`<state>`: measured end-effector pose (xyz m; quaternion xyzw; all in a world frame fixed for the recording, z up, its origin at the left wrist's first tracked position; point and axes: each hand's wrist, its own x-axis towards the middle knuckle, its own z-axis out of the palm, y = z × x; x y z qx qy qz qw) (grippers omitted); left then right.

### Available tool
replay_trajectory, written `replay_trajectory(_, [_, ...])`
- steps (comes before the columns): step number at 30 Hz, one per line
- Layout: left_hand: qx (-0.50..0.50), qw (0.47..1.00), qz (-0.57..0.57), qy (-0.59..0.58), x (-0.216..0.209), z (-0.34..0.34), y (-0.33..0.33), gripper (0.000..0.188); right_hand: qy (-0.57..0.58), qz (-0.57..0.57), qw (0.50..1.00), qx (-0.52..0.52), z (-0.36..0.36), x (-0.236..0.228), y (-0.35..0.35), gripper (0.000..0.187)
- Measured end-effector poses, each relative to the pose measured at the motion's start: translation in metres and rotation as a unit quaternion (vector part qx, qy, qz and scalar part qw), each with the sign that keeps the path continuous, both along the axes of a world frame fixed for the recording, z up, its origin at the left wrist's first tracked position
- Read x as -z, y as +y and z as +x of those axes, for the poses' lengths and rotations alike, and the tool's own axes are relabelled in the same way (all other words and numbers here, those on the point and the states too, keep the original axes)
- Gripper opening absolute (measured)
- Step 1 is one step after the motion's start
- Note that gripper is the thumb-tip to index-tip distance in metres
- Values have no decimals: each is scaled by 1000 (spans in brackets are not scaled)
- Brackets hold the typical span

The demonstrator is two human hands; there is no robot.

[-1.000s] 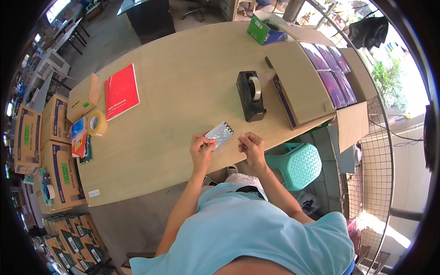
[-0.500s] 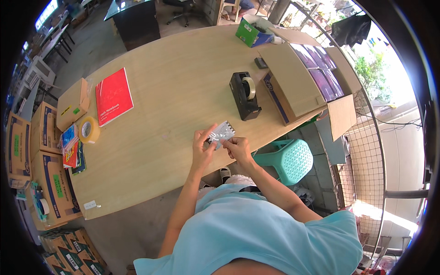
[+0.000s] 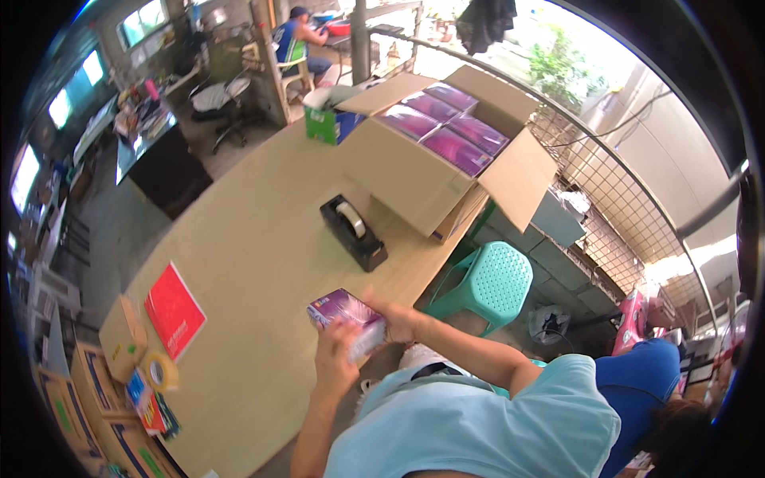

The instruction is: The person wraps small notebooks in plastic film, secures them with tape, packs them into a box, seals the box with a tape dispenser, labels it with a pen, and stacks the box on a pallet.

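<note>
Both my hands are around a small purple and white box (image 3: 347,309) above the table's near edge. My left hand (image 3: 339,352) grips its near left side, fingers bent over the white face. On the right end of the box, my right hand (image 3: 397,320) is closed, a little blurred. Just beyond stands a black tape dispenser (image 3: 356,233) with a roll of clear tape. Farther off, a large open carton (image 3: 414,177) holds several glossy purple boxes (image 3: 454,127) in rows.
A red notebook (image 3: 175,309), a roll of yellowish tape (image 3: 161,371) and brown cartons (image 3: 123,338) lie at the left. A green stool (image 3: 498,279) stands right of the table (image 3: 255,239). One person in blue (image 3: 637,398) is close at my right; another person (image 3: 296,44) sits far off.
The small clear-wrapped silvery item no longer shows in my hands; they now hold the purple and white box. My view has swung to the right, and a person in blue has appeared beside me.
</note>
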<state>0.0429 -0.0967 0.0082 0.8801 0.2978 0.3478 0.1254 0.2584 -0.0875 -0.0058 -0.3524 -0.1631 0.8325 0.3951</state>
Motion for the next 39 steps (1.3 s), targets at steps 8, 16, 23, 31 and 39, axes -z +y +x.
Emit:
replay_trajectory(8, [-94, 977, 24, -189, -78, 79, 39, 79, -658, 500, 461, 323, 213, -224, 21, 69])
replay_trajectory(16, [-180, 949, -51, -252, -94, 195, 137, 75, -792, 296, 516, 139, 506, -200, 156, 55])
replay_trajectory(23, [-260, 762, -424, -415, -19, 210, 197, 60, -847, 292, 421, -140, 510, -202, 182, 73])
replay_trajectory(31, [-145, 606, -550, -556, -5, 257, 227, 62, -884, 229, 392, -112, 512, -186, 149, 69])
replay_trajectory(39, [36, 960, -81, -264, -97, 309, 264, 65, -211, 124, 797, 552, 633, -105, 176, 86])
